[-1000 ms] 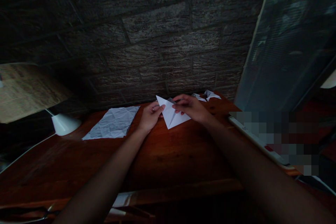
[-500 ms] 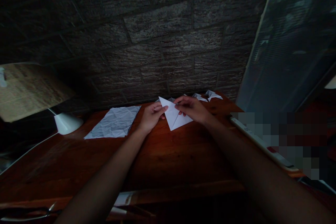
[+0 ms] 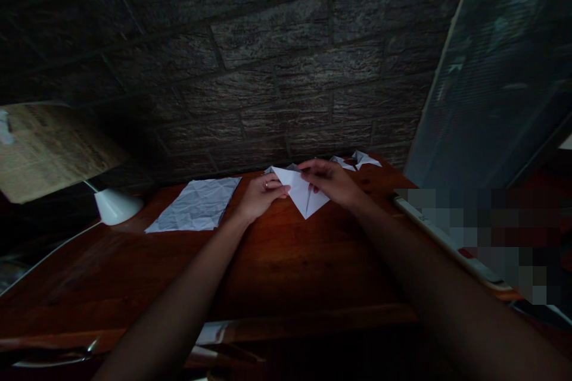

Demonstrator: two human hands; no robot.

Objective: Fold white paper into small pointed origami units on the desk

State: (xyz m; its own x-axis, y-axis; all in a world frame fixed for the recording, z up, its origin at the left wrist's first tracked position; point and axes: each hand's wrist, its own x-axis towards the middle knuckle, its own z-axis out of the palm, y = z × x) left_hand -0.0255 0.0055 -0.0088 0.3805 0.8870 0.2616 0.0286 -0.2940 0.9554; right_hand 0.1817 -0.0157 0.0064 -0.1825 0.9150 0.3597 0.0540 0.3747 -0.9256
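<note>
A folded white sheet of paper (image 3: 300, 191) is held up between both hands above the wooden desk, one corner pointing down. My left hand (image 3: 262, 195), with a ring on one finger, pinches its left edge between thumb and fingers. My right hand (image 3: 333, 183) grips the upper right part, the thumb in front and some fingertips showing below it. A crease or flap edge runs up from the paper's lower tip. Folded paper pieces (image 3: 365, 159) lie behind the hands along the wall, partly hidden by them.
To the left on the desk (image 3: 286, 268) lies a flat, creased paper sheet (image 3: 196, 203). A lamp with a white base (image 3: 117, 207) and brown shade (image 3: 53, 149) stands at far left. The brick wall (image 3: 295, 83) borders the back; a pale flat object (image 3: 447, 238) lies at the right edge.
The folded paper has turned slightly, its lower tip shifting to the right. Both hands keep hold of it and have moved a little to the right.
</note>
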